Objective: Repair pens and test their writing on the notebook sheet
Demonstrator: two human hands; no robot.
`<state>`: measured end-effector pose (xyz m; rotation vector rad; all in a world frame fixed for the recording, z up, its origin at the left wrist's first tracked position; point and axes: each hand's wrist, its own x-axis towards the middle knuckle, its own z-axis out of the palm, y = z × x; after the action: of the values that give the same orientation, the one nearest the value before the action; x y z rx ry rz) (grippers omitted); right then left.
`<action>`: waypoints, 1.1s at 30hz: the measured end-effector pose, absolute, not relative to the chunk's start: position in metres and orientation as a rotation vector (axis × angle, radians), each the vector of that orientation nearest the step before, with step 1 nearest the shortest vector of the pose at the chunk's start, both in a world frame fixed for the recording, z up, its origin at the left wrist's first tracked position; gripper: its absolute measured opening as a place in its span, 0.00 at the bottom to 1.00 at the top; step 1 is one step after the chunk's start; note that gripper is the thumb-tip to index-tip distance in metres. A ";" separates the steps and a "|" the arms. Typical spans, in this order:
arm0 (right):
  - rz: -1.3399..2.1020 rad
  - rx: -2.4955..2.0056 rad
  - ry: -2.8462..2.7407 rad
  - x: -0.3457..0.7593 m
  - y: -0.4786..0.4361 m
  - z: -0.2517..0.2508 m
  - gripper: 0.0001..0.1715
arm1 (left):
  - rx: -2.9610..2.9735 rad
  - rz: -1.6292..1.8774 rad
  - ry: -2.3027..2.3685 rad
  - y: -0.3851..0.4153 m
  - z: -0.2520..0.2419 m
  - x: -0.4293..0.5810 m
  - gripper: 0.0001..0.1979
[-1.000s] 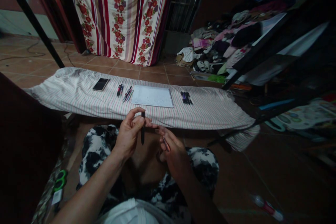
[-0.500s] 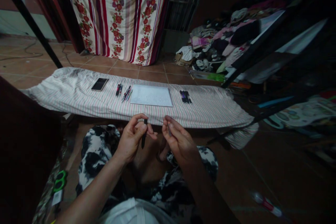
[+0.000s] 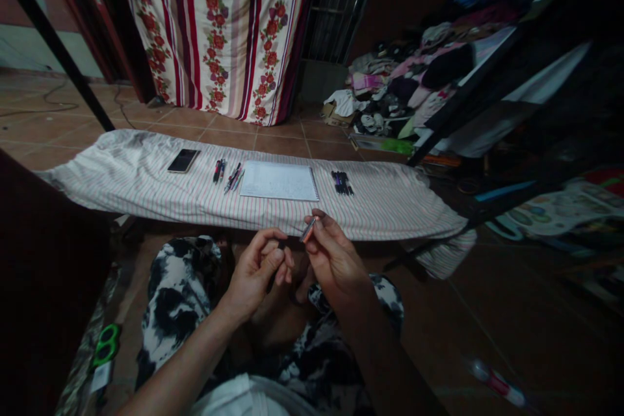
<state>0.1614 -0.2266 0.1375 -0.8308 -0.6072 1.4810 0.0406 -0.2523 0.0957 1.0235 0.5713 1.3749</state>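
Observation:
My left hand [image 3: 260,266] is closed in front of the bench, thumb and fingers pinched together. A small dark end of a black pen barrel [image 3: 281,246] seems to show at its fingertips; the rest is hidden. Close by on the right, my right hand [image 3: 336,257] pinches a short, slim pen part [image 3: 308,231], partly silvery with an orange tint, tilted up. The two hands are apart. Beyond them a spiral notebook [image 3: 279,181] lies on the striped cloth [image 3: 380,208], with several pens [image 3: 234,179] to its left and several dark pens [image 3: 342,183] to its right.
A phone [image 3: 184,160] lies at the left of the cloth-covered bench. Green-handled scissors [image 3: 106,344] are low at the left, and a bottle-like object [image 3: 497,382] is on the floor at right. A clothes pile [image 3: 390,84] and a floral curtain [image 3: 214,39] stand behind.
The black barrel in my left hand has turned and is mostly out of sight; that hand sits slightly lower. The small part in my right hand now shows clearly at the fingertips.

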 end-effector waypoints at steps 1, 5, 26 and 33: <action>1.454 -0.837 -0.642 0.161 -0.227 0.139 0.15 | 1.018 1.371 0.566 -0.253 0.096 0.041 0.09; 1.321 -0.877 -0.794 0.158 -0.230 0.143 0.14 | 0.980 1.368 0.537 -0.254 0.098 0.042 0.09; 1.165 -0.847 -1.063 0.158 -0.231 0.137 0.08 | 0.870 1.397 0.540 -0.255 0.105 0.039 0.11; 1.074 -0.907 -1.193 0.159 -0.234 0.138 0.06 | 0.886 1.382 0.564 -0.256 0.107 0.039 0.11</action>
<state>0.1590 -0.2341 0.1381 -0.9072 -1.1930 1.0740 0.0394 -0.2558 0.1066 0.8857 0.5639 1.3822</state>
